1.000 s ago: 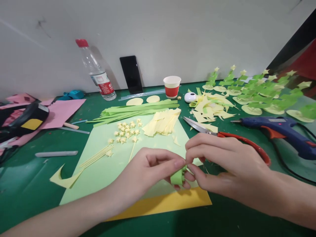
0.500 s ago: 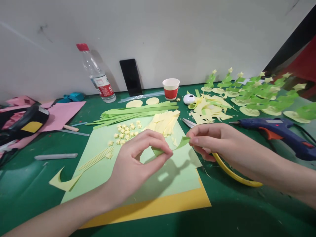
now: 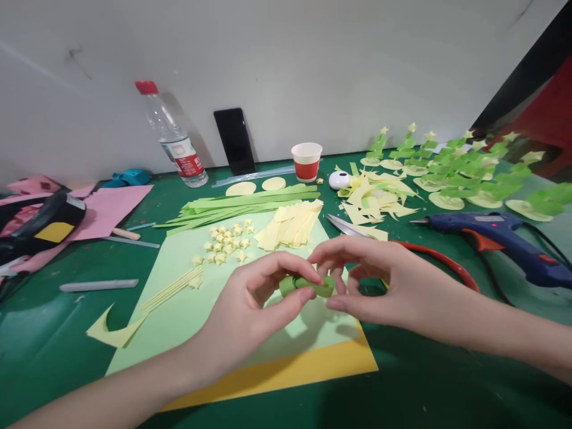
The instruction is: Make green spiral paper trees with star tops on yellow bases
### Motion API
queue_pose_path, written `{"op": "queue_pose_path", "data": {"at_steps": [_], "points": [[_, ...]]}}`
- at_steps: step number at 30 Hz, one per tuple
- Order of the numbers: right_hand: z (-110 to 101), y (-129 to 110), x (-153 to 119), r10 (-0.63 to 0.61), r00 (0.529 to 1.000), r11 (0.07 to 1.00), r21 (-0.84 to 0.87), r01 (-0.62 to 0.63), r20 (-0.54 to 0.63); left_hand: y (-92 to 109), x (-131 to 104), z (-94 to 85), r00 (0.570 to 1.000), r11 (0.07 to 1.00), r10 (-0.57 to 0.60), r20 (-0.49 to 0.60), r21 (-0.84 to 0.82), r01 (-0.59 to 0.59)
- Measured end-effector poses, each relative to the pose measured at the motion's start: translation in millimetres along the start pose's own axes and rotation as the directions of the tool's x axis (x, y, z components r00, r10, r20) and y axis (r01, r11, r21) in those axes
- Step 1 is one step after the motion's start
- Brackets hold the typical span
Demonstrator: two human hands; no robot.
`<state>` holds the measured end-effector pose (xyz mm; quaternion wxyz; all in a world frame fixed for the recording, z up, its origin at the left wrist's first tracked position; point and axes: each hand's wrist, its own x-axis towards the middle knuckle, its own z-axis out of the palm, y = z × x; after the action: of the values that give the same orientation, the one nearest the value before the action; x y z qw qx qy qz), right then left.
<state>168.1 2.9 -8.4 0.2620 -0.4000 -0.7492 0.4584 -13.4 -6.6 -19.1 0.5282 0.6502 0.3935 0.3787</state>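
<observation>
Above the mint sheet, the left hand pinches a curled green strip; the right hand curves, parted, beside it. A slack pinch could uncurl it.

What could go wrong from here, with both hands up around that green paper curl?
1. The green paper curl sits in a fingertip pinch of the left hand, so it might spring loose or crease.
2. The scissors lie right by the right hand; a careless move might knock them.
3. The glue gun, beyond the right forearm, shows a small red light, so it may be hot.
</observation>
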Motion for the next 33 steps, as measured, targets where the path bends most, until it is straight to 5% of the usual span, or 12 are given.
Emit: {"op": "queue_pose_path", "data": {"at_steps": [9,18,25,29,33], "points": [[-5.7,-9.3,-3.8,0.079,0.995,0.995,0.057,-0.083,0.066,4.9,-0.4,-2.8,0.999,0.998,0.024,-0.030,0.055,-0.022],[-13.2,-4.1,-4.5,0.045,0.998,0.976,0.214,-0.033,-0.053,0.6,0.7,-2.7,0.999,0.994,-0.021,-0.028,0.107,0.023],[-25.1,-10.0,-3.4,0.042,0.965,0.772,0.621,0.133,-0.258,-13.3,6.4,-6.5,0.999,0.994,-0.028,-0.028,0.106,0.031],[-23.5,-11.7,-4.4,0.095,0.993,0.816,0.577,-0.039,-0.066,-20.1,8.0,-11.9,1.000,0.999,0.016,-0.014,0.043,-0.015],[-10.7,-8.5,-1.1,0.181,0.970,0.921,0.319,-0.224,0.161,-8.6,4.3,-6.8,0.966,0.998,-0.061,0.252,0.047,0.051]]}}
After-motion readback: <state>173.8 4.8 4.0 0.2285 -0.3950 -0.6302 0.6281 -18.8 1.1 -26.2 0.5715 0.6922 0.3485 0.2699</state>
